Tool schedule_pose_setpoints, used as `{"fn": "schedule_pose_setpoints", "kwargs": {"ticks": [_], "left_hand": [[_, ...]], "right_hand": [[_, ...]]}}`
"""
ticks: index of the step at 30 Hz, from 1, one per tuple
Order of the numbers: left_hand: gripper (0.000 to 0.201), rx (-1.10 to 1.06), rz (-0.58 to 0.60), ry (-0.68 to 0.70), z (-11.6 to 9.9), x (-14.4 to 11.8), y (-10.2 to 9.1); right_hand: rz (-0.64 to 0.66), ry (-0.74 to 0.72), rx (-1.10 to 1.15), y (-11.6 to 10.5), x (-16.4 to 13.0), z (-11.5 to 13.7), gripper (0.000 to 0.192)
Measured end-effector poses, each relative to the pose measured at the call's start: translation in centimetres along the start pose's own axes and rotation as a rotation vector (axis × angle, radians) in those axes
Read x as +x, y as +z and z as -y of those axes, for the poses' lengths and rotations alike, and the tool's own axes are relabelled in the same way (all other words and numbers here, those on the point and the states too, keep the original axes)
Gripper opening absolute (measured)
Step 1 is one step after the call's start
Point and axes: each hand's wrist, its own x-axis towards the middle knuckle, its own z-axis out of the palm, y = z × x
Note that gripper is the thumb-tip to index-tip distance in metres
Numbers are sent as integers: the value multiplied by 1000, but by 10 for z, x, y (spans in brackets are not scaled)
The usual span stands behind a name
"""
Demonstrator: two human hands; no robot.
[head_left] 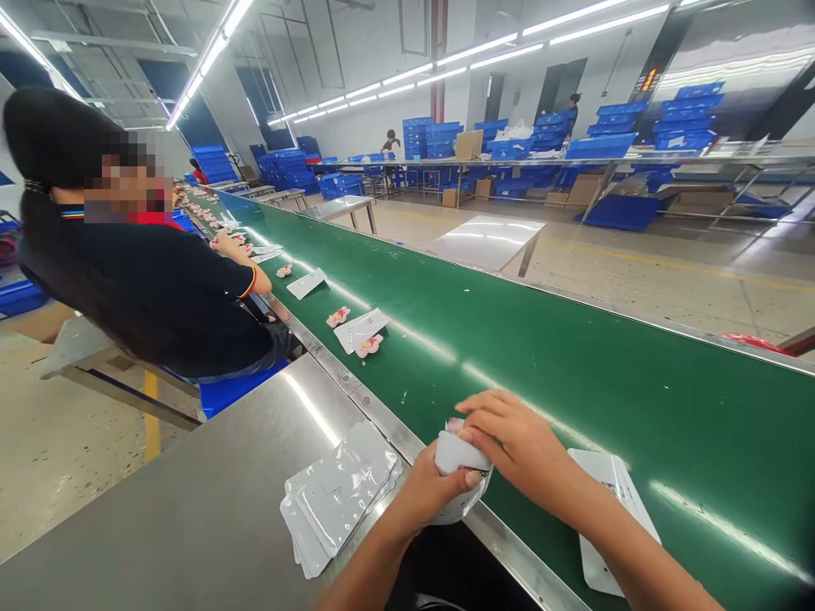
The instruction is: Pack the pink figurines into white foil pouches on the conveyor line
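My left hand is wrapped round a white plastic pouch, its thumb pressed on the front. The pouch is bent and held upright above the near edge of the conveyor belt. At its mouth shows a small pink figure, mostly hidden by the pouch and fingers. My right hand is at that mouth, thumb and fingers closed about the pink figure, other fingers slightly raised. Under my right forearm another white pouch lies on the belt. A stack of white pouches rests on the steel table to the left.
The green conveyor belt runs to the far left. On it lie flat white pouches and pink figures. A co-worker in a dark shirt sits at the left beside the steel table. Blue bins stand beyond.
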Motion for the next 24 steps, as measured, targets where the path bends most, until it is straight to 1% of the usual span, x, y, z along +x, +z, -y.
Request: {"fn": "schedule_pose_setpoints", "kwargs": {"ticks": [2,4,6,7,8,9,10,11,12,13,14,15,16,17,18,19,20,21,22,23,24], "left_hand": [[34,24,-15,35,-4,1,4],[22,126,-27,64,-8,1,9],[13,265,8,72,-15,-1,14],[15,319,48,71,-19,-3,15],[24,346,89,75,-24,-6,13],[38,349,121,79,-28,-10,8],[52,343,127,86,-32,-13,-1],[61,359,84,95,-34,-17,-12],[61,414,-11,101,-34,-21,-27],[54,511,-143,92,-33,-24,-44],[46,654,-308,69,-30,-27,-62],[41,830,-474,38,-25,-30,-80],[39,1000,-588,-7,-20,-33,-97],[39,1127,-658,-67,-15,-34,-112],[37,1214,-683,-126,-11,-35,-124],[35,1266,-679,-181,-6,-36,-134],[31,1285,-659,-223,-3,-36,-141],[27,1287,-633,-248,0,-35,-147],[23,1281,-612,-255,2,-35,-150],[21,1271,-600,-247,3,-34,-153],[20,1257,-594,-227,5,-34,-156]], "right_hand": [[36,-97,-44,-1,-8,3,30],[84,-90,-79,0,-16,6,30],[130,-80,-67,1,-24,6,30],[136,-80,-38,1,-28,4,30],[129,-73,6,0,-31,1,31],[103,-48,57,-2,-35,-5,31],[58,8,99,-4,-38,-12,30],[-8,96,111,-6,-41,-22,31],[-79,206,91,-7,-44,-32,34],[-138,317,46,-9,-46,-43,38],[-174,412,-5,-10,-47,-55,42],[-176,489,-37,-11,-47,-67,44],[-144,553,-37,-12,-47,-79,44],[-94,609,-10,-12,-46,-90,42],[-43,663,22,-14,-45,-101,40],[-1,720,41,-15,-44,-111,38],[20,773,33,-15,-43,-119,41],[8,805,-14,-15,-42,-126,46],[-37,809,-92,-15,-41,-131,51],[-100,780,-181,-13,-39,-133,55],[-176,720,-267,-10,-37,-132,56]]}}
